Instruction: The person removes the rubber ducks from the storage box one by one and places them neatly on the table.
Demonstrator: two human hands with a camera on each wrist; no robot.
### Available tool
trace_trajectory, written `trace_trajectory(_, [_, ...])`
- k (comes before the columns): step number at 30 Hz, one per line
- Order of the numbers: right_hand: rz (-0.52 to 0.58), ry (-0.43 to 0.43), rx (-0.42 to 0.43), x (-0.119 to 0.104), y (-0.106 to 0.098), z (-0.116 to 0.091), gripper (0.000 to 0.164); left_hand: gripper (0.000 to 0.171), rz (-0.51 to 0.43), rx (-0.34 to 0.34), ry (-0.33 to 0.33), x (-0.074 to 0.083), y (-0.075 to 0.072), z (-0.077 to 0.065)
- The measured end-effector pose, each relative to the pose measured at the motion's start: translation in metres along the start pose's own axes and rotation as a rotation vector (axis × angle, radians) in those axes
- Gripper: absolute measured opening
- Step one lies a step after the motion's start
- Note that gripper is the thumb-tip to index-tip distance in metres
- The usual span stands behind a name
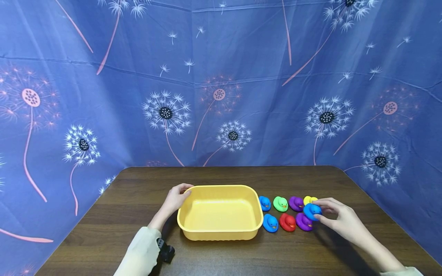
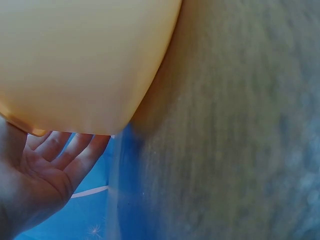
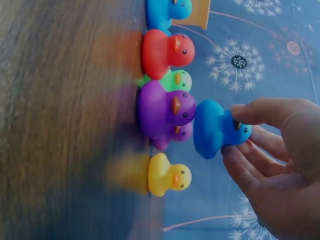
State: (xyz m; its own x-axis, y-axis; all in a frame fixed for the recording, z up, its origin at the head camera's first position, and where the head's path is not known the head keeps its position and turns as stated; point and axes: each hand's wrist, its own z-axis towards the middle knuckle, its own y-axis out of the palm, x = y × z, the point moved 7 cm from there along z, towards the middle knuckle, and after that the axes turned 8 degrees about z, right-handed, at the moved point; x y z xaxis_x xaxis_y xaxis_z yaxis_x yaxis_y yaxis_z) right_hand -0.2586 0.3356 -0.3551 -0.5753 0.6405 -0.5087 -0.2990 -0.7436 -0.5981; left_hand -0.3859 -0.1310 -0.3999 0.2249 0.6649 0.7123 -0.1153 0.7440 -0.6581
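Observation:
A yellow plastic tub (image 1: 221,231) stands on the table, its inside bare. My left hand (image 1: 177,198) grips its far left corner, thumb at the rim; in the left wrist view the fingers (image 2: 80,155) reach along the outer wall. At the right, my right hand (image 1: 340,218) pinches a blue rubber duck (image 1: 312,211) between thumb and fingertips. The right wrist view has this blue duck (image 3: 212,129) held above the tabletop, close to a purple duck (image 3: 162,107). From the head view, it partly covers the yellow duck (image 1: 309,199) and the front purple duck (image 1: 304,222).
Between the tub and my right hand, rubber ducks stand in two rows: blue (image 1: 264,203), green (image 1: 280,204) and purple (image 1: 296,203) behind, blue (image 1: 270,223) and red (image 1: 287,222) in front. A blue dandelion-print cloth (image 1: 269,115) hangs behind the brown wooden table (image 1: 207,257).

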Motion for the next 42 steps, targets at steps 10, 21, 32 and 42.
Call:
trace_trajectory(10, [-0.032, 0.046, -0.01, 0.007, -0.007, -0.005, 0.034, 0.021, -0.003, 0.001, -0.004, 0.0, 0.0, 0.0])
trace_trajectory(21, [-0.029, 0.133, -0.042, 0.025, -0.003, -0.012, 0.032, 0.022, -0.015, 0.0, -0.007, 0.0, -0.001, 0.001])
trace_trajectory(32, [-0.042, 0.206, -0.093, 0.038, 0.002, -0.018, 0.031, 0.022, -0.007, -0.005, -0.008, -0.001, 0.0, 0.002])
trace_trajectory(42, [-0.05, 0.262, -0.138, 0.043, 0.004, -0.02, 0.032, 0.022, -0.006, -0.014, -0.017, -0.002, 0.0, 0.001])
